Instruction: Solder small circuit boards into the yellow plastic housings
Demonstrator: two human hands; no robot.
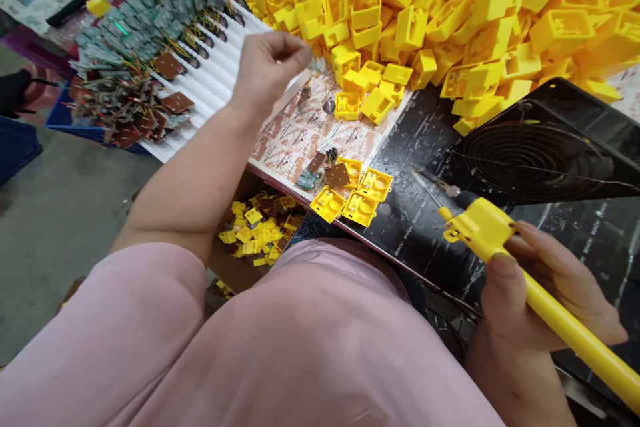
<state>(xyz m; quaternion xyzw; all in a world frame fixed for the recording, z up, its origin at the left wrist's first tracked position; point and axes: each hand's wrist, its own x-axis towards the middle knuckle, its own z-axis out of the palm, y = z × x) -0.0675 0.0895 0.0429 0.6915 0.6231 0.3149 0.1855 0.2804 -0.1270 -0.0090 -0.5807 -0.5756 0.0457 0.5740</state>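
My left hand [267,70] is raised over the white corrugated sheet [223,57], thumb and fingertips pressed together; whatever is between them is too small to make out. In my right hand [545,293] is a yellow soldering iron [480,223], its thin metal tip pointing left above the black mat [425,240]. Near the table's front edge lie several small yellow housings [360,208] with round grilles. A brown circuit board [337,176] rests against them, and a green board [309,179] lies to its left.
A big heap of yellow plastic cases [410,0] covers the back. Wired grey-green modules [150,13] and brown boards [135,113] are piled at left. A black fan [520,153] stands at right. Below the edge, a box holds yellow parts [260,230].
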